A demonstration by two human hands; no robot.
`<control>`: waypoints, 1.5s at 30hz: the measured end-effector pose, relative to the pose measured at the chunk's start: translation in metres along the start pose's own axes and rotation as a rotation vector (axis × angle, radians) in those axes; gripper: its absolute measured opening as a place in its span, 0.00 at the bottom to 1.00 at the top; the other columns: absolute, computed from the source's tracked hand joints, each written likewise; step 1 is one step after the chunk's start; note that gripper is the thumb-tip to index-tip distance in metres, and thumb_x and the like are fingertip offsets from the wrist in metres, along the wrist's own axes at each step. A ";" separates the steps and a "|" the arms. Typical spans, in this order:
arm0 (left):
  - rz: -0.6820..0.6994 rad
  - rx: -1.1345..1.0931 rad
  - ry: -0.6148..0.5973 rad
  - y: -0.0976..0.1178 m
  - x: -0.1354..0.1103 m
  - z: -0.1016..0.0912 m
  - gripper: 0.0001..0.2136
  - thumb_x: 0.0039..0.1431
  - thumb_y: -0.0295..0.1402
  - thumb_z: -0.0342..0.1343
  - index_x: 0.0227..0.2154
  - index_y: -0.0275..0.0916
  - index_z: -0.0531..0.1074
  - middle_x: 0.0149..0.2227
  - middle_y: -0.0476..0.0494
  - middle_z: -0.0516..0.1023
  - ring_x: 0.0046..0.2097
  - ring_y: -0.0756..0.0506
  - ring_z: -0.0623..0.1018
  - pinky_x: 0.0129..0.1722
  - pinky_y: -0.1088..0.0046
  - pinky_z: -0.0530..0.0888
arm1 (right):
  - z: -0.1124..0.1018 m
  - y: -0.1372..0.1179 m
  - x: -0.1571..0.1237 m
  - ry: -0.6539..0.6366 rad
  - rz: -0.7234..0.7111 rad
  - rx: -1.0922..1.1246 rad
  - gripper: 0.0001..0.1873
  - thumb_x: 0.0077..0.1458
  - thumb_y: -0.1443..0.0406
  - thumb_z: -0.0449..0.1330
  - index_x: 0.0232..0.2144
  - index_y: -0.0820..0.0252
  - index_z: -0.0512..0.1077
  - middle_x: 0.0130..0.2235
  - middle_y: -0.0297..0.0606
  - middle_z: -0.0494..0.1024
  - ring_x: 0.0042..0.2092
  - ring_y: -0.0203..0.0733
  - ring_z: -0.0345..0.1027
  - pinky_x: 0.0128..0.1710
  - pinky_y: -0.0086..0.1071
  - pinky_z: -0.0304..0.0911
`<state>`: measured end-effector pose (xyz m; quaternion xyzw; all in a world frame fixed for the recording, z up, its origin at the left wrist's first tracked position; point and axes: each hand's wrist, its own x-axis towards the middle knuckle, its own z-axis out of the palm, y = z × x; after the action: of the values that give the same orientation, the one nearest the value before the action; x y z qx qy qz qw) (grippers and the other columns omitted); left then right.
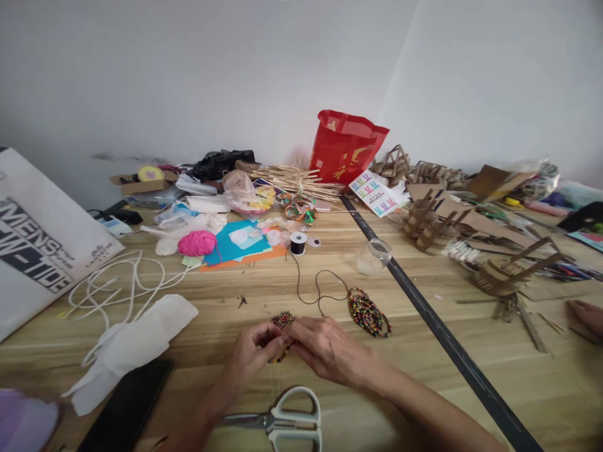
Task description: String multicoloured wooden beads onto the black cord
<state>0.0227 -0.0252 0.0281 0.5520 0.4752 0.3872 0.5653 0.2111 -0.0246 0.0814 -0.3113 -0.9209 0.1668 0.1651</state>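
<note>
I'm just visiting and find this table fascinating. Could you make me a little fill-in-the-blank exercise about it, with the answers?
1. The ball of yarn is coloured ____.
2. The cord wound on the spool is coloured ____.
3. In the picture, the looped bead strands lie to the ____ of the left hand.
4. Below that hand in the picture lies a pair of ____ with pale handles.

Missing words: pink; black; right; scissors.

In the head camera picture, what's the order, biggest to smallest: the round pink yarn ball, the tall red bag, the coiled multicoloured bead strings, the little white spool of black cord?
1. Red bag
2. Bead strings (nearer the camera, so maybe looking bigger)
3. Yarn ball
4. Spool
</note>
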 end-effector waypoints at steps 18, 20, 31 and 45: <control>-0.025 0.074 -0.206 -0.008 0.003 -0.001 0.12 0.45 0.40 0.63 0.25 0.34 0.77 0.25 0.45 0.77 0.30 0.45 0.73 0.31 0.72 0.68 | 0.004 0.007 -0.001 -0.027 -0.057 -0.070 0.05 0.62 0.69 0.51 0.41 0.61 0.65 0.36 0.38 0.71 0.34 0.36 0.65 0.28 0.27 0.53; -0.028 0.057 -0.235 -0.008 0.003 -0.001 0.13 0.44 0.41 0.64 0.25 0.34 0.77 0.25 0.45 0.77 0.30 0.45 0.73 0.31 0.72 0.67 | 0.003 0.008 -0.001 -0.033 -0.046 -0.030 0.05 0.62 0.69 0.51 0.40 0.61 0.66 0.37 0.38 0.71 0.34 0.36 0.65 0.29 0.26 0.54; -0.110 -0.131 -0.262 -0.004 0.002 0.002 0.16 0.40 0.43 0.66 0.20 0.34 0.71 0.21 0.51 0.70 0.24 0.52 0.66 0.26 0.76 0.63 | 0.008 0.018 0.005 -0.027 0.041 0.310 0.04 0.57 0.71 0.57 0.37 0.61 0.68 0.32 0.32 0.72 0.30 0.32 0.65 0.31 0.23 0.56; -0.167 -0.203 -0.161 -0.003 0.002 0.000 0.13 0.39 0.39 0.66 0.19 0.35 0.71 0.19 0.51 0.72 0.23 0.52 0.67 0.25 0.77 0.64 | 0.000 0.015 0.000 -0.018 0.011 0.091 0.02 0.59 0.68 0.56 0.36 0.59 0.68 0.35 0.34 0.71 0.33 0.34 0.65 0.29 0.25 0.51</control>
<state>0.0229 -0.0239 0.0248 0.4799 0.4312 0.3395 0.6845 0.2190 -0.0133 0.0747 -0.3070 -0.9120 0.2122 0.1701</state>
